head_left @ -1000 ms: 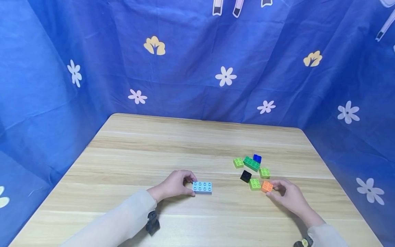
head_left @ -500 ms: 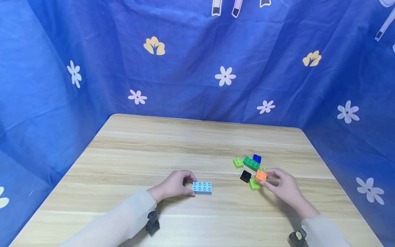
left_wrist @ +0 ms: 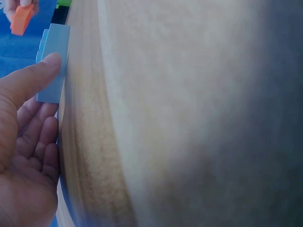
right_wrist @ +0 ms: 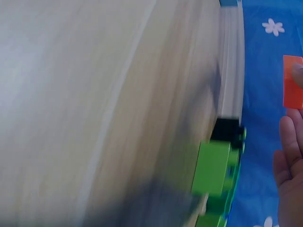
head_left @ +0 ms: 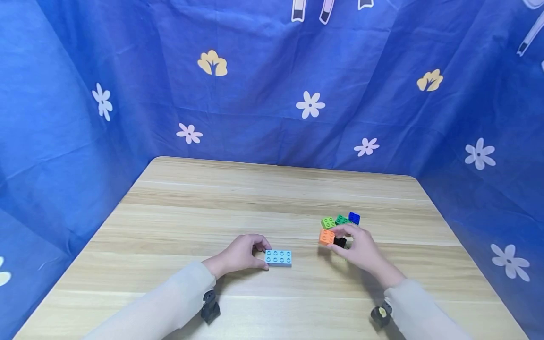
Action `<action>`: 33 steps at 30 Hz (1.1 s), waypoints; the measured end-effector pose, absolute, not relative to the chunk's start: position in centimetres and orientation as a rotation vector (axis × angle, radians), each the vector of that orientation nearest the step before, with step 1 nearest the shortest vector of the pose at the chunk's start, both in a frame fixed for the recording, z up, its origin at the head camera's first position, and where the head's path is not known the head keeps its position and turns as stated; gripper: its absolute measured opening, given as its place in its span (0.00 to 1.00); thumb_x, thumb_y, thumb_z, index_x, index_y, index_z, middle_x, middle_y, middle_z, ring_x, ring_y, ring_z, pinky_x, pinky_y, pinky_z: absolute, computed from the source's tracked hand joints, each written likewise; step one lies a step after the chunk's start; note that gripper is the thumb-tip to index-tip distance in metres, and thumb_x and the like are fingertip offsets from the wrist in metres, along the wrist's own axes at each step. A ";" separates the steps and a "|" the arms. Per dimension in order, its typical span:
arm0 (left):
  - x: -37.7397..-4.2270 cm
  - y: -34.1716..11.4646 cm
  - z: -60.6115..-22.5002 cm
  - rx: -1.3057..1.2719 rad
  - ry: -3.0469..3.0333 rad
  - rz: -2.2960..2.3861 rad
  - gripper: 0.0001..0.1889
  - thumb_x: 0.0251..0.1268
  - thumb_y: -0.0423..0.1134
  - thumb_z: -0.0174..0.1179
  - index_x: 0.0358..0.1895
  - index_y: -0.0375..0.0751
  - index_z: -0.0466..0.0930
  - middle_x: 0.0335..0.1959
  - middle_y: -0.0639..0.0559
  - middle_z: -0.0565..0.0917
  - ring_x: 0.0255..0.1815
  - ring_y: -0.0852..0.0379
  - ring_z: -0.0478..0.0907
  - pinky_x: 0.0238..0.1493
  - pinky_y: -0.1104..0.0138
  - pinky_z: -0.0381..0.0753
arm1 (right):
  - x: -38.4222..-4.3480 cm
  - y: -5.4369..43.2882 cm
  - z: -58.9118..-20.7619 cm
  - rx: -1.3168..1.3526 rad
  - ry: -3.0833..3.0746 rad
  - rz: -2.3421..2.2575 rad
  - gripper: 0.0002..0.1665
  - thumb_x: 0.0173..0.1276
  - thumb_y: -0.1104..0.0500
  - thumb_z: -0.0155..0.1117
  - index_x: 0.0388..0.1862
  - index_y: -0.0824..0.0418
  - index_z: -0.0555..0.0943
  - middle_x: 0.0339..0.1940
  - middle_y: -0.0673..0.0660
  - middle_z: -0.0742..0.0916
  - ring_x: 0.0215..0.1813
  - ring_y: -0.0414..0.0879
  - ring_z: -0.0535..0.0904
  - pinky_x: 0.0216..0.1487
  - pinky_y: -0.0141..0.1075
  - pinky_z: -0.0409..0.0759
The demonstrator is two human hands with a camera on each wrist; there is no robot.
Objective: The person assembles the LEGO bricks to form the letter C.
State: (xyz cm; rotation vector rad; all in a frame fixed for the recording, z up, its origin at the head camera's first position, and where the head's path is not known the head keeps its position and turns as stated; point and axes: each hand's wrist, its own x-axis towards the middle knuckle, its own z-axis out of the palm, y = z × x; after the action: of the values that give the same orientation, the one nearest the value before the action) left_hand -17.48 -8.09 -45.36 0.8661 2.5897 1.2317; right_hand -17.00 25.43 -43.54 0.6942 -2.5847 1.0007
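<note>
On the table, my left hand pinches the left end of a light blue toy building brick between thumb and fingers. Its two rows of studs face up. In the left wrist view, the thumb lies along the side of this light blue brick. My right hand pinches a small orange building brick, raised off the table, with its studs up. The right wrist view shows the orange brick at the right edge, well apart from the bricks below. A black brick is partly hidden behind the right fingers.
Beyond the right hand lie a lime brick, a green brick and a dark blue brick. A lime brick sits by the black one in the right wrist view. Blue curtain surrounds the wooden table.
My right hand has lifted the orange brick from beside the lime bricks and carried it left, over the black brick. The left hand and light blue brick have stayed in place.
</note>
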 end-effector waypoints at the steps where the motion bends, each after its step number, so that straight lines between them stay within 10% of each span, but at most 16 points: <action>1: -17.5 -8.1 -45.4 0.865 2.588 1.232 0.18 0.38 0.36 0.77 0.36 0.43 0.81 0.31 0.61 0.79 0.36 0.57 0.75 0.43 0.65 0.76 | -17.0 25.0 -43.5 0.706 -2.589 1.012 0.22 0.50 0.56 0.78 0.44 0.57 0.82 0.36 0.45 0.84 0.39 0.42 0.80 0.43 0.44 0.80; 33: -17.6 -8.2 -45.4 0.886 2.621 1.191 0.19 0.38 0.38 0.78 0.36 0.43 0.80 0.32 0.59 0.79 0.36 0.58 0.74 0.42 0.65 0.75 | -17.1 14.3 -44.7 1.018 -2.664 1.211 0.23 0.52 0.54 0.77 0.47 0.57 0.82 0.41 0.45 0.83 0.44 0.38 0.79 0.50 0.35 0.77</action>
State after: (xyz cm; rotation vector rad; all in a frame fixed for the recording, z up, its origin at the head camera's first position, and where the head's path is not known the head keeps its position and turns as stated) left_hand -17.62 -8.23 -45.39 0.8863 2.6211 1.1906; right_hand -17.06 14.35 -44.66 1.0177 -2.6645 1.2105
